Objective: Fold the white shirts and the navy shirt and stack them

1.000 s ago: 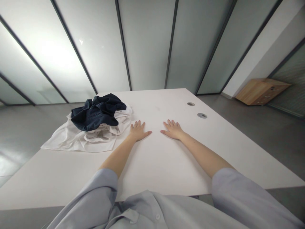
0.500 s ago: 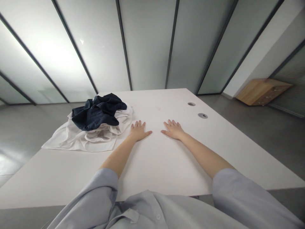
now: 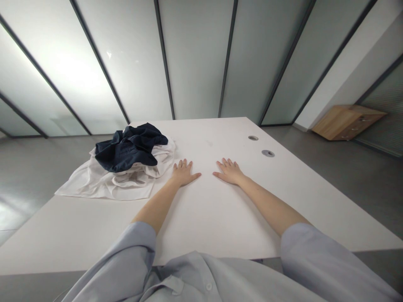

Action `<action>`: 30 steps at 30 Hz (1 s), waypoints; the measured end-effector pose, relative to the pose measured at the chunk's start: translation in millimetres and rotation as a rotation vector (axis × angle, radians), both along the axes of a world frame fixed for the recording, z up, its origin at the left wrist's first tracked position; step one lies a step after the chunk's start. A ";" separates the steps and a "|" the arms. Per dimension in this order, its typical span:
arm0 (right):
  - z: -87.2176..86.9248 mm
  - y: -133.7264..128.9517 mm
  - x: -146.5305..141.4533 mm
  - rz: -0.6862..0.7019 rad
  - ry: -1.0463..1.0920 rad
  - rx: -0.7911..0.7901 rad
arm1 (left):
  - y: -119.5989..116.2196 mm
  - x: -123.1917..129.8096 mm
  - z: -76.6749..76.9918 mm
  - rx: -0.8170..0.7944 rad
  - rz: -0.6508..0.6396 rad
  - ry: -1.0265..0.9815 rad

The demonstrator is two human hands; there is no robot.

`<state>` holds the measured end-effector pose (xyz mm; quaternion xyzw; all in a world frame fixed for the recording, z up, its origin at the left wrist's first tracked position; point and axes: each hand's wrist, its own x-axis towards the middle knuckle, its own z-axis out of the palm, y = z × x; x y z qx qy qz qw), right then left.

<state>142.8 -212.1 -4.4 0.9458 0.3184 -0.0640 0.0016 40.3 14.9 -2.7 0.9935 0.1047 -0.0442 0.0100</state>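
My left hand (image 3: 183,172) lies flat on the white table (image 3: 217,222), palm down with fingers spread. Just to its left is a crumpled heap of cloth: a dark navy garment (image 3: 129,147) on top of a white cloth (image 3: 103,184). The white cloth spreads toward the table's left edge, and folds hide the exact kind of both pieces. My right hand (image 3: 229,171) also rests flat on the tabletop, fingers apart, with a gap between the two thumbs. Neither hand holds anything.
Two round grommets, a farther one (image 3: 253,137) and a nearer one (image 3: 268,153), are set in the table's right side. Frosted glass panels (image 3: 195,58) stand behind the table. A wooden cabinet (image 3: 346,121) sits on the floor at the far right.
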 end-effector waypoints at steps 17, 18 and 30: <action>-3.2 -0.7 2.2 0.003 -0.007 0.000 | 1.2 1.2 -2.4 -0.012 -0.007 -0.005; -3.5 -0.6 2.4 0.001 -0.007 -0.001 | 0.8 1.0 -2.1 -0.011 -0.005 -0.007; -2.8 -0.6 1.8 0.000 -0.003 0.006 | 0.6 1.3 -2.9 -0.002 -0.001 -0.013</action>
